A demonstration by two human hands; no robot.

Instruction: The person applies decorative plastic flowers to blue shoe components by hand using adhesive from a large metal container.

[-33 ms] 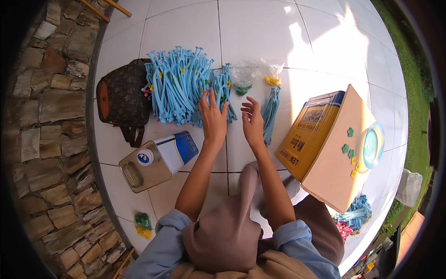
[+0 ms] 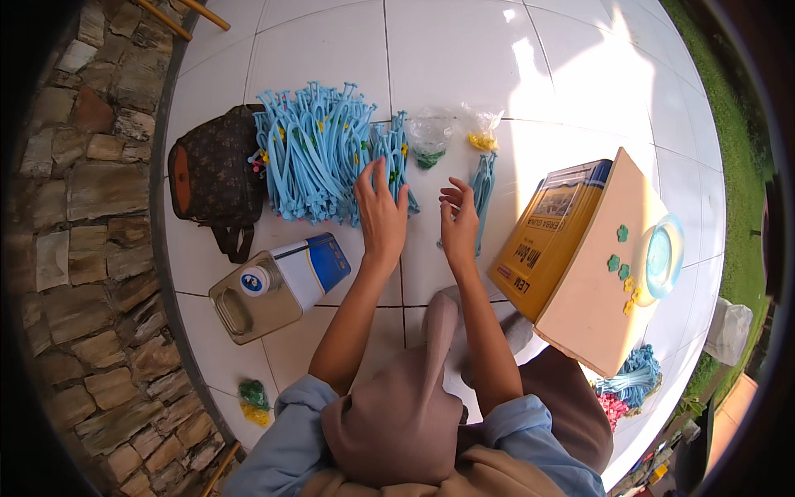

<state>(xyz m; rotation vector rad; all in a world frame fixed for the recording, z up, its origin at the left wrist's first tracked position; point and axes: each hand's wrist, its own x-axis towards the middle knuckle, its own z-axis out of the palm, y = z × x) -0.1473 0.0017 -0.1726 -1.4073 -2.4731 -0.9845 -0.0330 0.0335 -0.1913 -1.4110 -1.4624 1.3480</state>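
Note:
My left hand hovers with fingers apart over the right edge of a large pile of light-blue strips dotted with yellow, green and pink bits. Beneath its fingertips lies a smaller row of blue strips. My right hand is beside a small bundle of plain blue strips, its fingers loosely bent and apart. I see nothing in either hand, though a blue end shows just left of the right wrist. Beyond are a clear bag with green pieces and another with yellow pieces.
A brown backpack and a metal can stand left. At right, a board leans against a yellow can, bearing green and yellow flower pieces and a round turquoise dish. More blue strips lie behind it.
My right hand has shifted slightly right, nearer the small blue bundle, and its fingers have turned. My left hand stays nearly in place.

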